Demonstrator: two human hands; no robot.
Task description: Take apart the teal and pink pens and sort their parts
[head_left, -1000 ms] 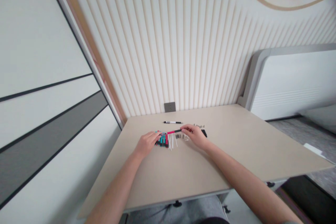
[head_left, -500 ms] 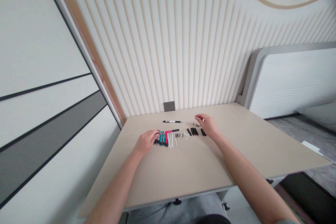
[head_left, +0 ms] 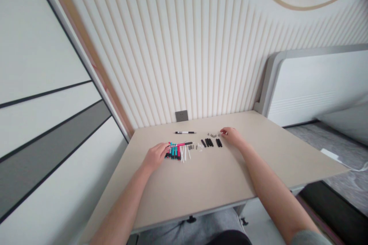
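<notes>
My left hand point(head_left: 156, 155) is closed on a pink pen point(head_left: 181, 144) with a black grip, held level with its tip pointing right. Below it lies a row of pink and teal pen barrels point(head_left: 174, 153), partly hidden by the hand. My right hand point(head_left: 230, 136) is at the right end of a group of small metal pen tips point(head_left: 213, 135), fingers pinched together; what is between them is too small to make out. Several black rubber grips point(head_left: 209, 142) lie nearer me. White refills point(head_left: 184, 153), small springs point(head_left: 191, 147) and small clear-white pieces point(head_left: 200, 146) lie between the hands.
A whole white-and-black pen point(head_left: 184, 133) lies toward the back of the beige table point(head_left: 195, 187). Behind is a ribbed wall with a dark socket point(head_left: 181, 115). A white cabinet stands left, a bed headboard point(head_left: 304, 84) right.
My right hand has moved right and lower, from over the metal pen tips to their right end. My left hand still holds the pink pen. The view has shifted slightly.
</notes>
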